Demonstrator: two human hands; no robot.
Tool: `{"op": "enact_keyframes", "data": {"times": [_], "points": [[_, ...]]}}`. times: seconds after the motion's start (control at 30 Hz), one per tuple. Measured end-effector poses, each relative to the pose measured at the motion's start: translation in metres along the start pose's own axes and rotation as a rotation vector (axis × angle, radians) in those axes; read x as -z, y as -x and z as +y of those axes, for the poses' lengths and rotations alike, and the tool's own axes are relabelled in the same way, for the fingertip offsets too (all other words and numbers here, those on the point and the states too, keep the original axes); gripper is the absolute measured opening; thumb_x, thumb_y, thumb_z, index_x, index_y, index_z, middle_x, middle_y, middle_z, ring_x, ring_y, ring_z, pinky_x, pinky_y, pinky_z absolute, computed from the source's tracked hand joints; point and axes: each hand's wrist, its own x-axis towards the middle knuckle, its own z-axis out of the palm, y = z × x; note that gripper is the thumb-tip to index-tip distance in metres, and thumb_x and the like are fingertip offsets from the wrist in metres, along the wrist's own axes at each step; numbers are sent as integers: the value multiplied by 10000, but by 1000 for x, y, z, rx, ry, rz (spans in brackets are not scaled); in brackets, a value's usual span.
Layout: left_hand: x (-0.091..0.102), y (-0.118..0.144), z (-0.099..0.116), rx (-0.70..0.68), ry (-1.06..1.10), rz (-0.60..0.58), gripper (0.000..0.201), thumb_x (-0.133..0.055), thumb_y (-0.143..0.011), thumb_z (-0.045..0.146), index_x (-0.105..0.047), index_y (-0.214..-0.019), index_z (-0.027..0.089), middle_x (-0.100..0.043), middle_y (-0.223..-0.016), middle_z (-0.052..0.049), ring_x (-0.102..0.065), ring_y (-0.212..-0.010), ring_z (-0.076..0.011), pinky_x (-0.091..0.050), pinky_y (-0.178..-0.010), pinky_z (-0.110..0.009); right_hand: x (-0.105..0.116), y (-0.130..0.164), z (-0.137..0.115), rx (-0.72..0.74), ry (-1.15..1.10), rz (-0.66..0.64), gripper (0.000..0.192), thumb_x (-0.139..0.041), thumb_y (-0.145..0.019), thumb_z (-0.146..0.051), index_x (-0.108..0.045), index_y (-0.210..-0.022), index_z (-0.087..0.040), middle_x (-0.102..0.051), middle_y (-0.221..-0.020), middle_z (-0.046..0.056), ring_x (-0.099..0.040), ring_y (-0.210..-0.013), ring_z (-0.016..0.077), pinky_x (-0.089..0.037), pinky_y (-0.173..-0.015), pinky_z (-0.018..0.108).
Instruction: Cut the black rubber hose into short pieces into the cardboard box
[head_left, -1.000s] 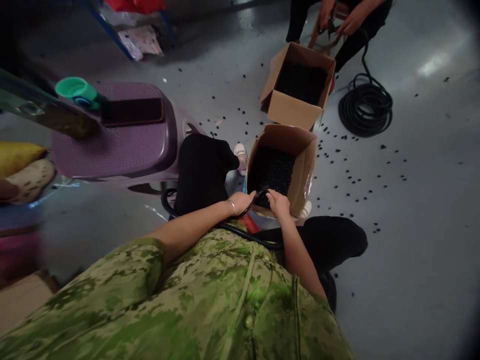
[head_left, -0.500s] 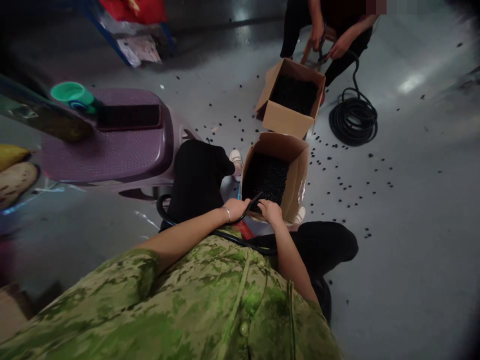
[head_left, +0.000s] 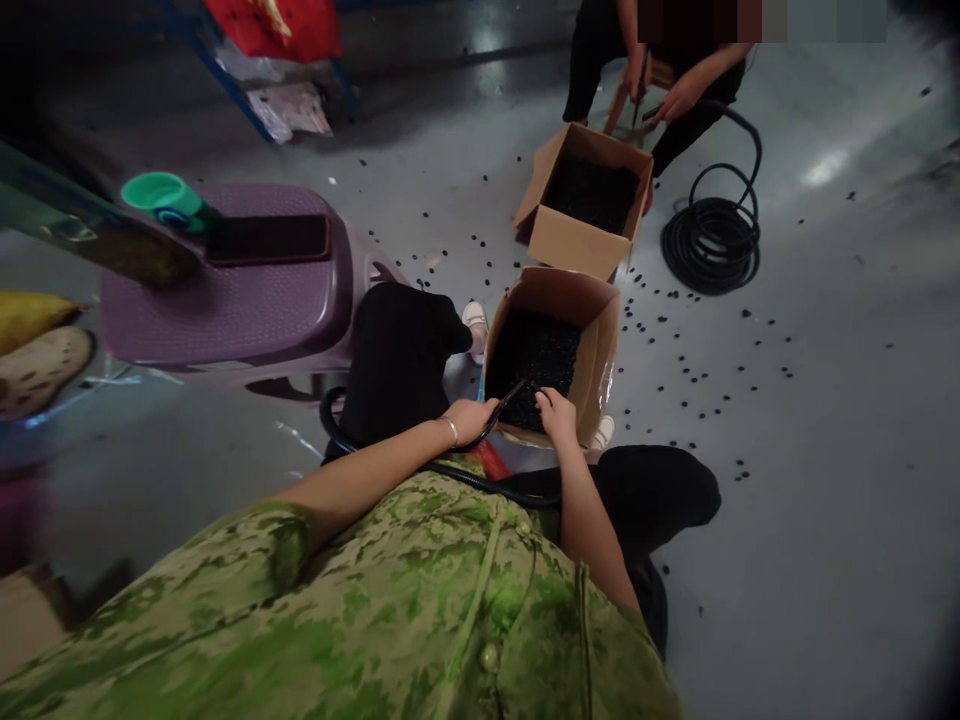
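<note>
My left hand is closed on what look like dark scissors, their narrow tip pointing away from me over the near box. Just right of that tip, my right hand is pinched closed; whatever small dark thing is at its fingertips cannot be made out. Below both hands is an open cardboard box with many small black pieces in it. Across my lap runs a black ribbed hose, which loops up by my left knee and passes under my right forearm.
A co-worker's hands hold a black hose and a cutting tool above a second box. Beside it lies a hose coil. Black bits litter the floor. Left, a purple stool carries a phone and green cup.
My right hand has drawn slightly right, away from the tip at my left hand. The co-worker's tool and hose end have come apart, and the hose loop by the coil has swung right.
</note>
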Motion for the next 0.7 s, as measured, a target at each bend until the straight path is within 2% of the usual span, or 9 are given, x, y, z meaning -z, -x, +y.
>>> {"op": "enact_keyframes", "data": {"times": [0.17, 0.7], "points": [[7, 9, 2, -8, 15, -2, 398, -418, -922, 355, -468, -1272, 173, -727, -921, -132, -703, -825, -267, -486, -700, -322, -4, 2, -2, 27, -314, -5, 380, -446, -882, -406, -653, -1099, -172, -669, -738, 9, -591, -604, 134, -481, -626, 236], [10, 18, 2, -40, -13, 14, 566, -466, -883, 351, -366, -1425, 220, -732, -950, -105, -705, -839, -256, -485, -703, -297, 0, 8, -10, 141, -487, -37, 385, -456, -859, -426, -660, -1035, -150, -602, -695, -5, -510, -557, 103, -440, -594, 218]]}}
